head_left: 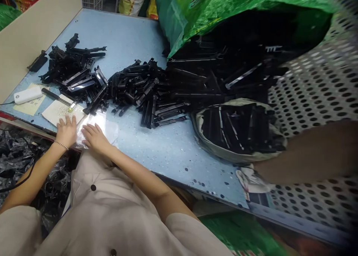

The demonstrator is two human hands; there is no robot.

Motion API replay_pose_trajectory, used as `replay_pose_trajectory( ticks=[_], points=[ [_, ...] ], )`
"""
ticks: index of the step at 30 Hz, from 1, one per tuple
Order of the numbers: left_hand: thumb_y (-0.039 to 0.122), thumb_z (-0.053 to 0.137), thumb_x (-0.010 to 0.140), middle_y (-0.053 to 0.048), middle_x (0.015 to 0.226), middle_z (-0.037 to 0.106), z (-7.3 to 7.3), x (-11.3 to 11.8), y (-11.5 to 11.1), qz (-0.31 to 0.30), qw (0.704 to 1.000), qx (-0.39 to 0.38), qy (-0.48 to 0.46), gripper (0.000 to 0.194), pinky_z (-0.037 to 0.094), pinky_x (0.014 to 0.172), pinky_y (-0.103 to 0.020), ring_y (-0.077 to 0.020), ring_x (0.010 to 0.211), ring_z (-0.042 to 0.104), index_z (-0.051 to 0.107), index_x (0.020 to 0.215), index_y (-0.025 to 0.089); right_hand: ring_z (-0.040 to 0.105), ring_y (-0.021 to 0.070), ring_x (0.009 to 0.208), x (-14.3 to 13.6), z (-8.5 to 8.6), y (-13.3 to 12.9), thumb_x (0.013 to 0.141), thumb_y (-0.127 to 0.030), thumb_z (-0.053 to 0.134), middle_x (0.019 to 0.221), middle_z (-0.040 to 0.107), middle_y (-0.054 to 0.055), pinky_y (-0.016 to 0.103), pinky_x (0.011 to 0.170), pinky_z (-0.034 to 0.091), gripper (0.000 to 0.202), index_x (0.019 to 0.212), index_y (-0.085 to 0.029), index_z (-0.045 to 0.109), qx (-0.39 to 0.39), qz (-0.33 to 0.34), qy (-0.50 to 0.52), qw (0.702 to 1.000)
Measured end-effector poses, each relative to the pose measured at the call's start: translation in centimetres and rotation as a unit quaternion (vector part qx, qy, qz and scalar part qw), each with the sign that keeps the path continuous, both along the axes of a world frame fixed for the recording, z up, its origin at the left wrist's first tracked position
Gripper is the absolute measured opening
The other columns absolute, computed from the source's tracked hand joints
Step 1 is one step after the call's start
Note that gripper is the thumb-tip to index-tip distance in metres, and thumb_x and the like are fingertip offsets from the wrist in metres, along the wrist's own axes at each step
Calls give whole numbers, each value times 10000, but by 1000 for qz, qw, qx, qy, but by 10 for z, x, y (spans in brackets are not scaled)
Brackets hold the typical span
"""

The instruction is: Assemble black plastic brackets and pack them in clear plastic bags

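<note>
My left hand [67, 133], with a beaded bracelet at the wrist, lies with fingers spread on the front edge of a pale square board [56, 113]. Beside it, my right hand [95, 137] rests palm down, fingers apart, on clear plastic bags [100, 122]. Neither hand grips anything. A black-handled tool [57, 96] lies across the board, its tip near a small yellowish piece. Just beyond my hands, black plastic parts [81, 75] are heaped on the blue table [125, 32].
A second heap [134, 84] runs into a green sack [190, 17] of black parts. A round, cloth-rimmed container [237, 157] holds more. Another person's arm [307, 155] reaches in at right. A white device [28, 95] lies on yellow paper at left.
</note>
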State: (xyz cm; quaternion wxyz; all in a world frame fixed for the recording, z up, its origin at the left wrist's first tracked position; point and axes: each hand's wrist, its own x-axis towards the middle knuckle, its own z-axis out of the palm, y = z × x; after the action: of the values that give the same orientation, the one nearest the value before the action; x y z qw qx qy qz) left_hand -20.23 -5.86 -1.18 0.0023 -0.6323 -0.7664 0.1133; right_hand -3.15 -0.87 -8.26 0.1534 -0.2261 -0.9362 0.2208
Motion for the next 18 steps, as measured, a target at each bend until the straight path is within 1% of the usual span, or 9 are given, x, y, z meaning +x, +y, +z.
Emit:
replay_pose_trajectory(
  ticks=[3, 5, 7, 9, 10, 13, 15, 16, 18],
  points=[
    [130, 535, 870, -402, 1552, 362, 12, -7, -2, -20, 1000, -7, 16, 750, 436, 1061, -621, -549, 1402, 431, 313, 1564, -48, 376, 357, 1483, -9, 0, 0, 1000, -402, 582, 1557, 488, 191, 616, 1248, 212, 522, 1427, -104, 557, -2, 2, 2, 1000],
    [114, 535, 858, -390, 1548, 383, 20, -12, -5, -31, 999, 7, 15, 746, 462, 1063, -563, -505, 1390, 470, 328, 1556, -49, 376, 353, 1484, -20, 1, 1, 1000, -388, 584, 1554, 490, 194, 617, 1247, 209, 505, 1417, -103, 561, -4, 7, 9, 1000],
    [130, 544, 862, -370, 1546, 404, 23, -12, -9, -37, 999, 20, 10, 714, 473, 1064, -532, -473, 1379, 496, 377, 1538, -28, 381, 346, 1479, -32, 2, 2, 990, -368, 606, 1542, 500, 199, 612, 1243, 214, 494, 1404, -102, 566, -8, 19, 19, 1000],
    [143, 527, 882, -354, 1533, 436, 20, -10, -15, -43, 999, 23, 8, 644, 477, 1057, -530, -463, 1376, 503, 445, 1503, -5, 425, 328, 1442, -36, 4, 4, 984, -350, 618, 1489, 548, 201, 582, 1230, 257, 445, 1356, -106, 598, -14, 31, 38, 999],
    [142, 506, 894, -350, 1526, 447, 16, -9, -18, -45, 999, 26, 9, 611, 476, 1054, -539, -465, 1377, 501, 469, 1487, 1, 473, 310, 1393, -33, 7, 6, 991, -342, 605, 1428, 593, 198, 549, 1208, 307, 396, 1312, -111, 624, -19, 34, 50, 998],
    [136, 458, 906, -341, 1464, 519, 7, -7, -21, -53, 998, 44, -12, 538, 472, 1044, -558, -456, 1339, 534, 538, 1421, 2, 594, 249, 1162, -10, 17, 12, 1040, -316, 503, 1175, 692, 156, 417, 1053, 461, 281, 1161, -140, 686, -45, -10, 92, 995],
    [169, 441, 925, -306, 1354, 616, 6, -5, -9, -65, 992, 85, -65, 482, 466, 1066, -528, -410, 1285, 581, 588, 1354, 5, 607, 224, 1056, 13, 26, 16, 1053, -297, 467, 1067, 699, 121, 364, 970, 484, 270, 1093, -164, 699, -71, -75, 131, 986],
    [205, 439, 943, -274, 1300, 654, 6, -3, 3, -67, 986, 116, -101, 463, 464, 1078, -502, -380, 1258, 599, 599, 1335, 19, 608, 215, 1034, 24, 29, 18, 1052, -290, 468, 1042, 698, 106, 352, 958, 482, 260, 1071, -174, 700, -87, -109, 152, 979],
    [294, 472, 960, -218, 1247, 683, 7, 5, 37, -55, 967, 179, -170, 485, 469, 1080, -463, -336, 1213, 623, 562, 1371, 52, 616, 200, 1006, 40, 35, 20, 1043, -286, 482, 1009, 696, 81, 337, 945, 480, 237, 1043, -188, 698, -126, -155, 187, 962]
  ],
)
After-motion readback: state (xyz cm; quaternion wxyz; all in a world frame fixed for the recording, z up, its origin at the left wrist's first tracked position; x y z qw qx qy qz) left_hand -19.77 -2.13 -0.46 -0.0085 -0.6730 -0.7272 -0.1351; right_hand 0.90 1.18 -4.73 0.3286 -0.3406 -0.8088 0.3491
